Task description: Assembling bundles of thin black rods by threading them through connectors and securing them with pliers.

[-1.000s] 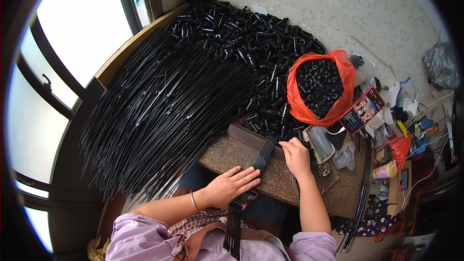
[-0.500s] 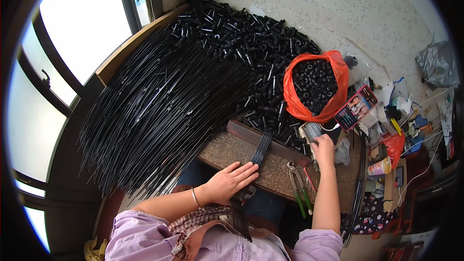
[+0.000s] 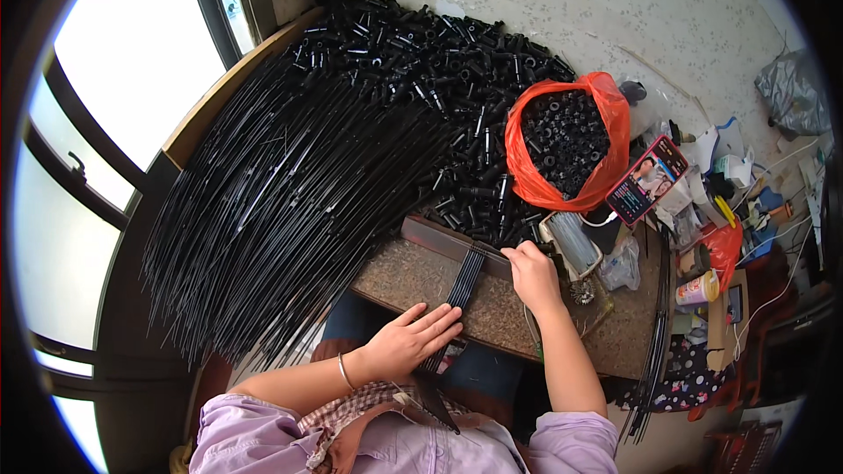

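A row of thin black rods (image 3: 468, 276) lies side by side on a speckled brown board (image 3: 395, 276) in front of me. Their far ends rest on an upright brown strip (image 3: 430, 235). My left hand (image 3: 413, 335) lies flat across the near part of the rods, fingers stretched out. Just right of the rods' far ends is my right hand (image 3: 534, 276), its fingers pinched together by the strip. Whatever it pinches is too small to make out. Pliers (image 3: 530, 326) lie mostly hidden under my right forearm.
Long black rods (image 3: 263, 211) are heaped at the left, with black tubular parts (image 3: 421, 53) piled behind. A red plastic bag (image 3: 536, 190) holds small black pieces. Right of my hand are a box of thin pale strands (image 3: 575, 244), a lit phone (image 3: 648, 181) and a cup (image 3: 698, 288).
My right hand has moved left from the box of pale strands to the far ends of the rods. My left hand stays flat on the rods. The view has shifted slightly.
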